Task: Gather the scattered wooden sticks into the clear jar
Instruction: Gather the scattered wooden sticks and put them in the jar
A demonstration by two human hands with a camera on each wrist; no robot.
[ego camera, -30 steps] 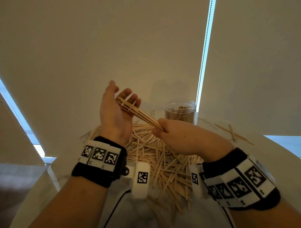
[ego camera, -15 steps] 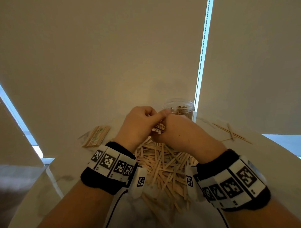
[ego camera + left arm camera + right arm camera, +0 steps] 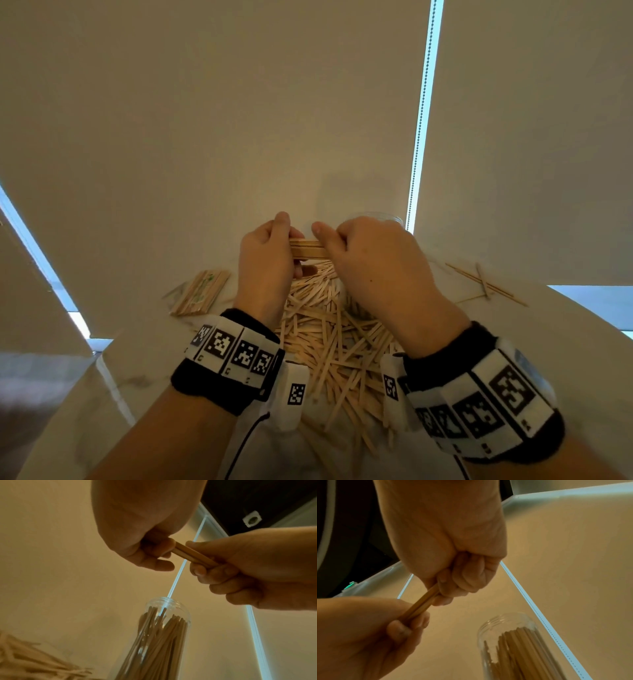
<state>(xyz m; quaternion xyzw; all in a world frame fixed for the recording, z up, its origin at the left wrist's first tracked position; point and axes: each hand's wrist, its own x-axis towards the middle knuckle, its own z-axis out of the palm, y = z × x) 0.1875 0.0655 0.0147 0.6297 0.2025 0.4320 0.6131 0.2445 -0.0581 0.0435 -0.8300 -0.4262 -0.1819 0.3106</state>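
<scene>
Pale roller blinds [image 3: 205, 137] close off the background, and a light marble-look worktop [image 3: 565, 329] carries everything below them. Both hands are up off the surface: the left hand [image 3: 265, 260] and the right hand [image 3: 375, 263] each curl round one end of a single bundle of sticks [image 3: 308, 248], held level between them, just in front of and above the clear jar [image 3: 167, 616].

The main risk, as I judge it, lies in tipping that bundle upright over the jar's mouth. The jar already stands well filled with sticks [image 3: 518, 649], so incoming ends could catch on those tops or on the rim and splay out, and a few would drop back onto the worktop. Loosening either grip before the bundle is squared could let the flat sticks slide past one another and fan apart. A knock from the right hand, which hides most of the jar in the head view, might tip it.

By count: two hands, one jar, one bundle in hand (its stick number is too tight to read, perhaps a handful). One large loose pile [image 3: 335, 342] lies between the wrists, far too many to count. One flat packet of sticks [image 3: 200, 293] sits to the left, and roughly three or four thin skewers [image 3: 483, 284] lie apart on the right.
</scene>
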